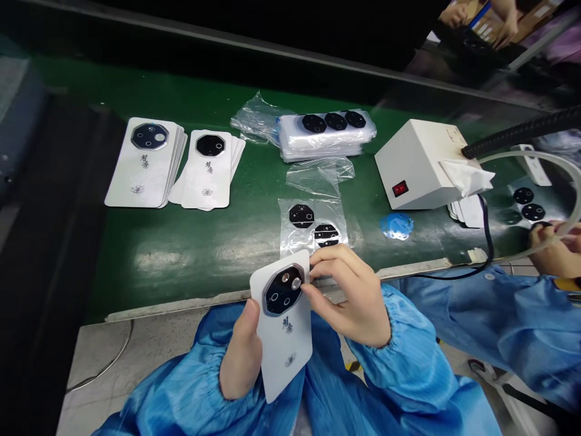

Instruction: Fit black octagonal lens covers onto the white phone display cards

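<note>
My left hand [242, 357] grips a white phone back cover [276, 363], thumb over its left edge. The cover is tilted, near the table's front edge, and carries a black octagonal camera plate [278, 298] with a silvery rim. My right hand [351, 297] is closed at the cover's upper right edge; its thumb tip touches beside the camera plate and the index finger lies along the edge. Just beyond the cover lies a clear plastic sheet [290, 239] with black octagonal lens pieces [302, 216] on it.
Two stacks of white back covers, a left one [136, 163] and a right one [207, 175], lie on the green table [195, 254]. Bagged lens pieces [327, 136] lie at the back. Right stand a white box [420, 163] with red switch and a blue film disc [397, 225]. A co-worker's hand [554, 248] is far right.
</note>
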A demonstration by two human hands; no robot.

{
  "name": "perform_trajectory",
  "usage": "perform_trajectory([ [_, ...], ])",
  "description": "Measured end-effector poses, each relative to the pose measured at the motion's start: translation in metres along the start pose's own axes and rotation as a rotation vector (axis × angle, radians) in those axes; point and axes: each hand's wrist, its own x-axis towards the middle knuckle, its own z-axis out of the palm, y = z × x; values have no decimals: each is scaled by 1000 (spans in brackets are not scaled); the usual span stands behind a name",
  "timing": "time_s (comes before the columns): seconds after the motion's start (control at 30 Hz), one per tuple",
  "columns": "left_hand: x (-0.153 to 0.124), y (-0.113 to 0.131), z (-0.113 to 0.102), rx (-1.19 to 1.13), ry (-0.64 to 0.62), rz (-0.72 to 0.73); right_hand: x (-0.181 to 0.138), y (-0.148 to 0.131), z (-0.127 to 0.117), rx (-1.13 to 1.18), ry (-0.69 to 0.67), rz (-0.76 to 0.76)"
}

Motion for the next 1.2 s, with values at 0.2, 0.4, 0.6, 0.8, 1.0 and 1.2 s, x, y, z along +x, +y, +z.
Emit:
perform_trajectory([
  [0.2,2,-8,-23,-25,-101,27,2,-2,0,-47,14,-5],
  [0.4,1,-8,-14,4,-129,18,-1,-2,-1,-34,35,6],
  [0.6,-1,-6,-1,-52,-168,-35,-6,-4,0,-118,84,-62],
  [0.8,-8,-5,-1,-19,-133,-119,-7,-5,4,-152,66,-72],
  [1.0,-11,-4,-1,26,-15,-117,-5,-5,4,-140,70,-59],
  [1.2,-10,-5,3,19,-28,-144,-6,-5,6,-134,89,-51],
])
